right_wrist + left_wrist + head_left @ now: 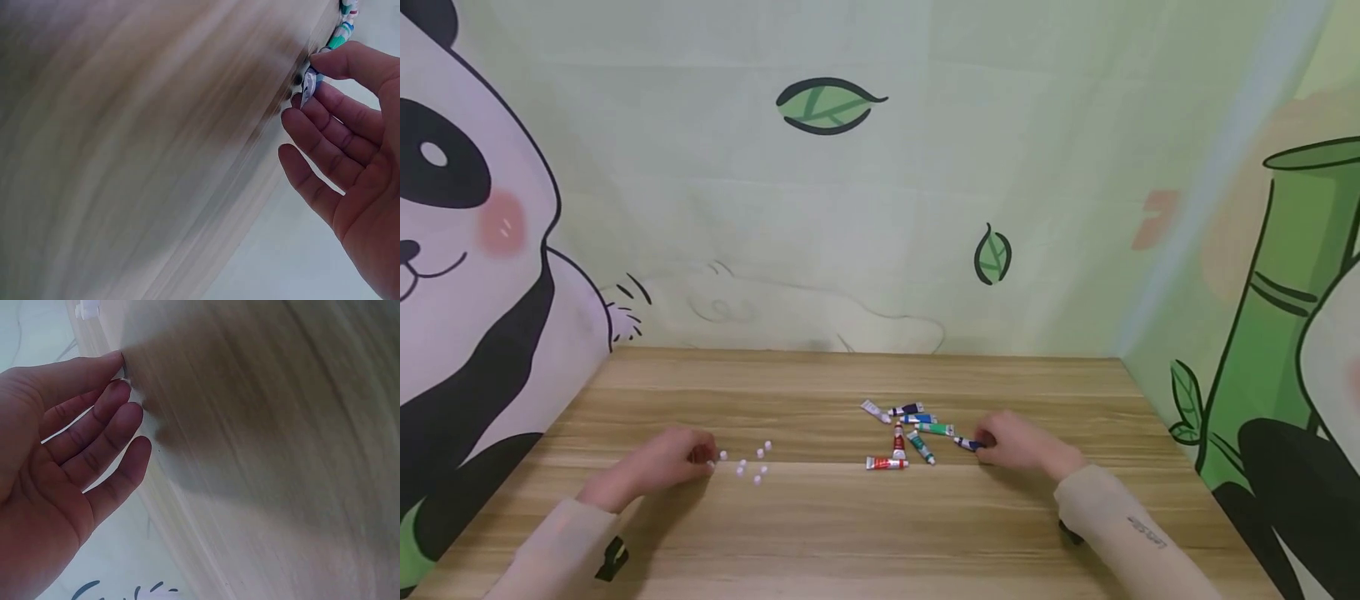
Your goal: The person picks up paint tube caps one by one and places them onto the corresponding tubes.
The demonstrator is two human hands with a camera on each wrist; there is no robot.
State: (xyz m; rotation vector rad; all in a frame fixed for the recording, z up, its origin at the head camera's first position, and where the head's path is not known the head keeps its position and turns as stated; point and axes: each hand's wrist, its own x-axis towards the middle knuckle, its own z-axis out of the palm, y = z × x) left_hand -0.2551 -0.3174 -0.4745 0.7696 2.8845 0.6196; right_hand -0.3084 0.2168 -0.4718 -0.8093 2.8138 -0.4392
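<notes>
On the left of the wooden table, my left hand (670, 458) pinches a small white piece (711, 465) between thumb and forefinger; its exact kind is too small to tell. Several similar white pieces (741, 467) lie scattered just right of these fingertips. My right hand (1018, 446) pinches the end of a dark blue paint tube (967, 444), whose pale crimped end (309, 86) shows between thumb and fingers in the right wrist view. Left of it lie a green tube (934, 429), a teal tube (921, 447), red tubes (886, 463), a blue tube (917, 419) and a white-lilac tube (876, 411).
The wooden tabletop (820, 533) ends at a back wall (700, 183) covered with a printed cloth. A panda picture (475, 275) stands at the left and a bamboo picture (1262, 367) at the right.
</notes>
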